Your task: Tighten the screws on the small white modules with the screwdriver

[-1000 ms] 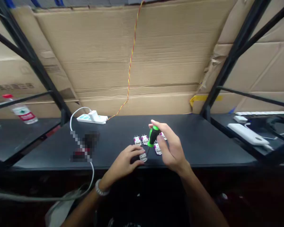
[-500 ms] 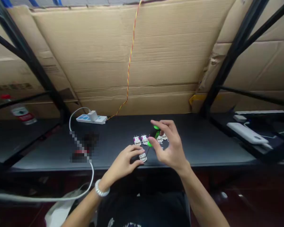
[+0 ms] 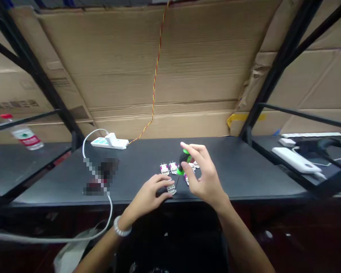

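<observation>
My left hand (image 3: 153, 192) is closed on a small white part (image 3: 171, 187), steadying it on the black table near the front edge. In my right hand (image 3: 203, 174) is a screwdriver (image 3: 184, 160) with a black and green handle, gripped between thumb and fingers. Its thin shaft slants down to the right side of that white part; the exact contact of the tip is too small to make out. Just behind lie two similar white and purple parts (image 3: 168, 168). Several more of these white pieces (image 3: 195, 164) are partly covered by my right hand.
A white power strip (image 3: 119, 143) with a plugged-in charger sits at the back left, its white cable (image 3: 110, 212) looping over the front edge. A bottle (image 3: 28, 137) stands beyond the left frame. At right lies a white device (image 3: 295, 160). Black metal posts (image 3: 275, 72) flank the table (image 3: 238, 182).
The screwdriver and the fingers of my right hand have shifted and turned slightly, with the handle a little more upright. My left hand and the white part stay in place.
</observation>
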### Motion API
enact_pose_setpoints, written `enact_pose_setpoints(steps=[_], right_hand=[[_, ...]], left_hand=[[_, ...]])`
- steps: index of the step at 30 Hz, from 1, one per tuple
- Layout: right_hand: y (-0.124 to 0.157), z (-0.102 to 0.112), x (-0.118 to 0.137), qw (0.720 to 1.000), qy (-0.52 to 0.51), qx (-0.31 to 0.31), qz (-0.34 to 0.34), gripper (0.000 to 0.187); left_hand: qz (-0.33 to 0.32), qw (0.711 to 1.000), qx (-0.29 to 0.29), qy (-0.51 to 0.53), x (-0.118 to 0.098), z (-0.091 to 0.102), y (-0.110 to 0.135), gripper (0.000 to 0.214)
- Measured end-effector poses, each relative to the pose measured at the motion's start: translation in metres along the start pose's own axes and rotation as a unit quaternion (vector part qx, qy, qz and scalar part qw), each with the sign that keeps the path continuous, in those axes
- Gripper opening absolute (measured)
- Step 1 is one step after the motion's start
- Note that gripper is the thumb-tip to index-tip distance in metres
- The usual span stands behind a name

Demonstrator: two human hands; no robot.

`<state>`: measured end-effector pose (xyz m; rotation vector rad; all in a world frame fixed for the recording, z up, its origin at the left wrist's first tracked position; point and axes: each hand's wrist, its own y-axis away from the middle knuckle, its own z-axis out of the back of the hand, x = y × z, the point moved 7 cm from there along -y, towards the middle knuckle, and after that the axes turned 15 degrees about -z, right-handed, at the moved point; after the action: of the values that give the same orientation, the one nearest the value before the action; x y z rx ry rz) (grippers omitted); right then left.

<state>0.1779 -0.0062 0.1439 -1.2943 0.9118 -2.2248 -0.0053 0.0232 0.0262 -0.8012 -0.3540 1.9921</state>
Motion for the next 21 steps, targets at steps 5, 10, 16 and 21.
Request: enact_pose_setpoints(steps=[5, 10, 16, 21], right_hand=[[0.0007, -0.0009, 0.003, 0.999, -0.029, 0.037, 0.011, 0.055], [0.0012, 0.0053, 0.0053, 0.999, -0.002, -0.039, 0.013, 0.042], [0.0012, 0.0005, 0.0046, 0.999, -0.035, 0.025, 0.018, 0.051], [0.0018, 0.0, 0.005, 0.999, -0.037, -0.006, 0.028, 0.05]], left_hand=[[-0.001, 1.0, 0.004, -0.002, -0.0003, -0.0004, 0.0001, 0.033], [-0.003, 1.0, 0.002, -0.001, -0.0017, -0.0002, -0.0006, 0.032], [-0.006, 1.0, 0.006, 0.005, -0.0011, -0.0012, 0.0, 0.032], [-0.011, 1.0, 0.014, 0.005, -0.0016, -0.0031, 0.0006, 0.031]])
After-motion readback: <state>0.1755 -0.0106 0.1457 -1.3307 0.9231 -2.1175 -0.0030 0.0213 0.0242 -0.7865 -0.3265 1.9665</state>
